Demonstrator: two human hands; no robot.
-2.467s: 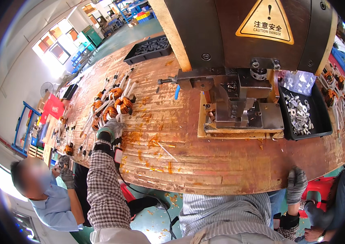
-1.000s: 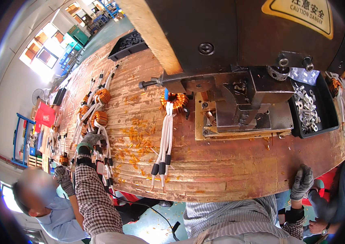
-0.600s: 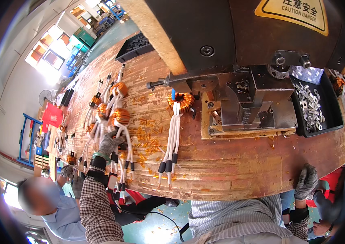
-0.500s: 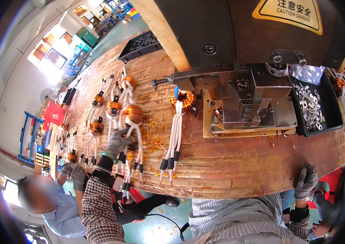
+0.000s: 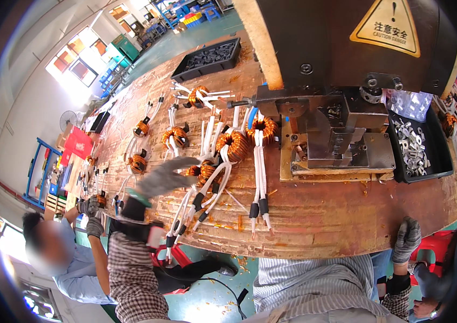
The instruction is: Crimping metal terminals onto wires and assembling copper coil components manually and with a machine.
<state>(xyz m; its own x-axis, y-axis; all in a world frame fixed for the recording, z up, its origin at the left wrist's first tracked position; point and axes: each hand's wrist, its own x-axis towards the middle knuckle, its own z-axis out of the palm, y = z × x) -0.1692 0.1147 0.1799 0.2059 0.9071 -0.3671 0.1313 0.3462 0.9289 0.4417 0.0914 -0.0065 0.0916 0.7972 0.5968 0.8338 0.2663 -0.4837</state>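
Worn wood covers the bench [image 5: 314, 226], stained orange and littered with copper scraps, with a green floor beyond it. My left hand [image 5: 164, 176], in a grey glove, reaches out over the bench with its fingers stretched flat and holding nothing I can see. Its fingertips lie just beside a small coil [image 5: 202, 171] wound in copper wire, whose white leads run back toward the bench edge. Close to the right of that sits a bigger coil [image 5: 234, 145], and next to it another [image 5: 263, 129], its long white leads ending in black sleeves near the edge. More coils [image 5: 174, 135] lie scattered to the left and behind. My right hand [image 5: 407, 239], gloved too, rests on the near edge of the bench, well apart from the coils, fingers curled over the edge and gripping no object. Behind the coils stands a dark press [image 5: 341, 48] with a yellow warning triangle. A black tray [image 5: 444, 161] of metal parts sits to its right, another black tray [image 5: 180, 70] far back. At lower left a person [image 5: 61, 258] in a blue shirt works with gloved hands.
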